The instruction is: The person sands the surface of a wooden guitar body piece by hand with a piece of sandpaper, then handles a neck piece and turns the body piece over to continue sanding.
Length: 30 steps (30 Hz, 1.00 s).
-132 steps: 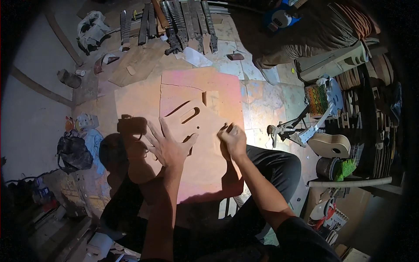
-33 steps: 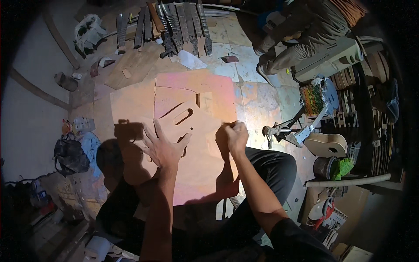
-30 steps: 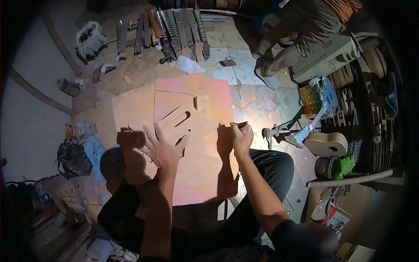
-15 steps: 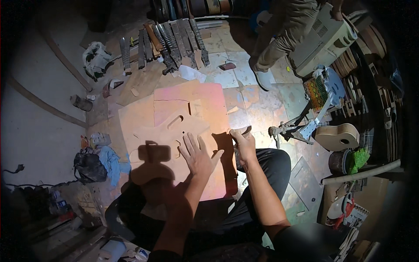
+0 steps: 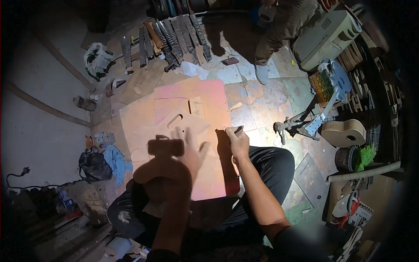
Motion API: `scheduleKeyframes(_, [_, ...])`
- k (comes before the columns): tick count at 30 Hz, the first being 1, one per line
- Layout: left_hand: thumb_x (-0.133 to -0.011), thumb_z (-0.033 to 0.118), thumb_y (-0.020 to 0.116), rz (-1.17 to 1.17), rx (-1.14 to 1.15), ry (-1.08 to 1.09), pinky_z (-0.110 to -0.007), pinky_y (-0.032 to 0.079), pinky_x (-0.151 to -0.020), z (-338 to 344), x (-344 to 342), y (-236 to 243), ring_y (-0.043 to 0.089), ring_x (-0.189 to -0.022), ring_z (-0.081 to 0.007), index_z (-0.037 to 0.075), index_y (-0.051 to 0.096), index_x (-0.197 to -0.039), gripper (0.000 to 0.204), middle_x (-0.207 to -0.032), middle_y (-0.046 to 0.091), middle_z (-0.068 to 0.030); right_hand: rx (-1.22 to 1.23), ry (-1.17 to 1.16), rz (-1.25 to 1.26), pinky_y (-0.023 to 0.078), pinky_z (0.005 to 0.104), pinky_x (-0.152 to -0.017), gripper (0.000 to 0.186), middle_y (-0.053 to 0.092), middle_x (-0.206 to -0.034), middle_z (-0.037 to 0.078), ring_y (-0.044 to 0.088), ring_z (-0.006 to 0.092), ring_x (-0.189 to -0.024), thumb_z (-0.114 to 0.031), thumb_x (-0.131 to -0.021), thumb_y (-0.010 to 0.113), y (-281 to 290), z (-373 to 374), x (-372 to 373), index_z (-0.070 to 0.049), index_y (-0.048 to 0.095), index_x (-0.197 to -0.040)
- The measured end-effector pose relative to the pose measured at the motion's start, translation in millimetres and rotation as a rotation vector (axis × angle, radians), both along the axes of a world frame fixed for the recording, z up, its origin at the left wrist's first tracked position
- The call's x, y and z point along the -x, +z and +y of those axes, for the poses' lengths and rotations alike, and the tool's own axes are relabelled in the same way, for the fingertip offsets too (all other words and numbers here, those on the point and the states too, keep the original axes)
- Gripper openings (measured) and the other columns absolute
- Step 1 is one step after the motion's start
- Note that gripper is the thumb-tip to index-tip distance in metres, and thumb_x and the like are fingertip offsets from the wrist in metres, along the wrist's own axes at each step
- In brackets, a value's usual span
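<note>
My left hand (image 5: pixel 191 150) has its fingers spread over a flat, pale wooden piece (image 5: pixel 198 125), shaped like a guitar body with a slot and a small hole cut through it. This hand is blurred and partly in shadow. Beneath the piece lies a pinkish board (image 5: pixel 213 94) across my lap. By the board's right edge my right hand (image 5: pixel 238 145) is closed round a small dark-edged piece (image 5: pixel 238 129). Most of that piece is hidden in the fingers, so its kind is unclear. A dark shadow covers the board's lower left.
Dark slotted metal strips (image 5: pixel 178 41) lie in a row at the far side. Behind them to the right stands another person (image 5: pixel 279 39) beside a pale appliance case (image 5: pixel 325 37). A metal stand (image 5: pixel 301 127) and a small guitar body (image 5: pixel 344 132) are at the right.
My left hand has slid slightly left over the wooden piece, into the shadow. My right hand has shifted a little left with the dark-edged piece. The other person's foot has moved up and left.
</note>
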State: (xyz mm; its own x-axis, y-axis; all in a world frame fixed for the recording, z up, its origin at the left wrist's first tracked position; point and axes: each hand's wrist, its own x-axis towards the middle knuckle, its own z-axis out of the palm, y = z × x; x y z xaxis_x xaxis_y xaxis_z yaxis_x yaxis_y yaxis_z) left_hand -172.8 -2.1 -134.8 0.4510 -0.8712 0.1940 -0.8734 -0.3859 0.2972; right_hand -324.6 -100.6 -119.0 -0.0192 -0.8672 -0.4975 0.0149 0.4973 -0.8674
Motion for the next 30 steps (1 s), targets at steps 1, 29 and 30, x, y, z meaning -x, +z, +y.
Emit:
scheduleKeyframes(1, [-0.081, 0.063, 0.072, -0.058, -0.064, 0.053, -0.065, 0.025, -0.114, 1, -16, 1, 0.037, -0.141, -0.0464, 0.005, 0.045, -0.151, 0.094, -0.152, 0.042, -0.0304, -0.022, -0.008, 0.001, 0.047, 0.0277, -0.068, 0.014, 0.069, -0.088, 0.002, 0.057, 0.0093, -0.073, -0.013, -0.094, 0.072, -1, 3, -9, -0.004, 0.069, -0.104])
scheduleKeyframes(29, [-0.084, 0.063, 0.068, 0.116, -0.16, 0.179, -0.066, 0.008, -0.121, 14, -74, -8, 0.013, -0.155, -0.0414, 0.02, 0.035, -0.159, 0.092, -0.167, 0.02, -0.0215, 0.302, 0.358, 0.288, 0.045, 0.0283, -0.066, 0.019, 0.057, -0.073, 0.001, 0.052, 0.0093, -0.073, -0.009, -0.082, 0.077, -62, 10, -55, -0.002, 0.059, -0.077])
scheduleKeyframes(30, [-0.084, 0.063, 0.068, 0.118, -0.159, 0.18, -0.066, 0.008, -0.121, 15, -74, -9, 0.013, -0.155, -0.0413, 0.021, 0.035, -0.159, 0.092, -0.167, 0.02, -0.0214, 0.28, 0.431, 0.336, 0.045, 0.0282, -0.066, 0.018, 0.057, -0.074, 0.002, 0.053, 0.0095, -0.075, -0.008, -0.081, 0.077, -62, 8, -54, -0.001, 0.06, -0.079])
